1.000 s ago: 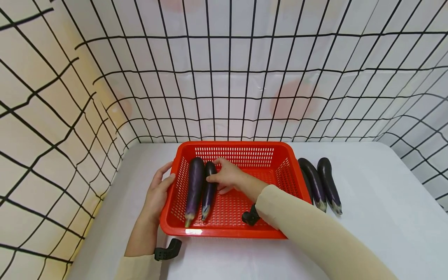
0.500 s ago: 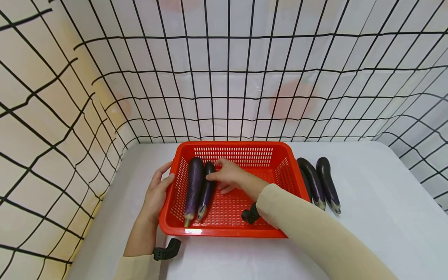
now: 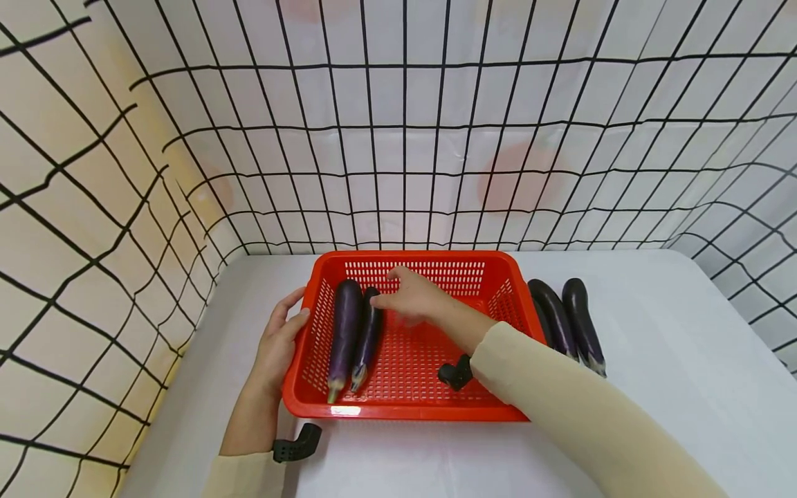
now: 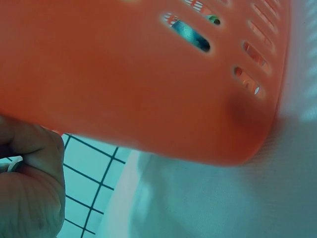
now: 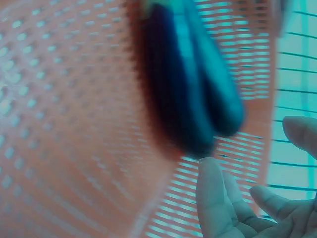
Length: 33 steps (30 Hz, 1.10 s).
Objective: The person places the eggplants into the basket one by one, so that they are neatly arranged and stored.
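Note:
A red plastic basket stands on the white table. Two eggplants lie side by side in its left part: a thicker one by the left wall and a slimmer one to its right. My left hand grips the basket's left rim, thumb over the edge; in the left wrist view its bent fingers meet the basket's edge. My right hand is over the basket with fingers spread, holding nothing. Its thumb tip is close to the slimmer eggplant's rounded end; whether they touch I cannot tell.
Right of the basket, two dark eggplants, one nearer and one farther right, lie on the table. Part of a third shows behind the basket's right rim. A black wire grid encloses the table's back and sides.
The slimmer eggplant's stem end has shifted left toward the thicker one. My right hand has let go of it, spread its fingers and risen slightly right. My left hand stays at the rim.

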### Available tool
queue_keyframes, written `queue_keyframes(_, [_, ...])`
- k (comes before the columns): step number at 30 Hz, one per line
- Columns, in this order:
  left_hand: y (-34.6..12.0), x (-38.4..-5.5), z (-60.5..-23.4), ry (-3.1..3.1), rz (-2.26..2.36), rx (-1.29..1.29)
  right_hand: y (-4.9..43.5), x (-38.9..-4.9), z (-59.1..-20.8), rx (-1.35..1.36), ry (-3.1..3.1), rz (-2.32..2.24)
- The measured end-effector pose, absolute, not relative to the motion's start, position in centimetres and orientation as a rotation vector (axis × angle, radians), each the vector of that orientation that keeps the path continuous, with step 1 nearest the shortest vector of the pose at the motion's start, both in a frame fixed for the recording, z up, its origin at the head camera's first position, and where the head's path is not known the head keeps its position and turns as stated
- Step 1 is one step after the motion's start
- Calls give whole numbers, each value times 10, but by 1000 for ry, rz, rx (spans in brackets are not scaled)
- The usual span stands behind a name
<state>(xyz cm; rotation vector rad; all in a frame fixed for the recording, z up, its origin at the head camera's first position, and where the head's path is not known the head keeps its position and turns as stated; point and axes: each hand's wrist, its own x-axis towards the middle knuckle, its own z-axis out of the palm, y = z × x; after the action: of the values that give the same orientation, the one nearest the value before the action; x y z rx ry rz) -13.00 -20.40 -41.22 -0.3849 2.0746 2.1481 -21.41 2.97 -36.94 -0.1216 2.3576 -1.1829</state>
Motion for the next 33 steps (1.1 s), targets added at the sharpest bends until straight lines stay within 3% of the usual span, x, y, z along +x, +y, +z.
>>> queue_keyframes(13, [-205, -130, -411, 2036, 2173, -382, 91, -195, -311, -278, 2416, -1254])
queue_keyframes(33, [-206, -131, -413, 2040, 2165, -388, 198, -157, -308, -139, 2727, -1389])
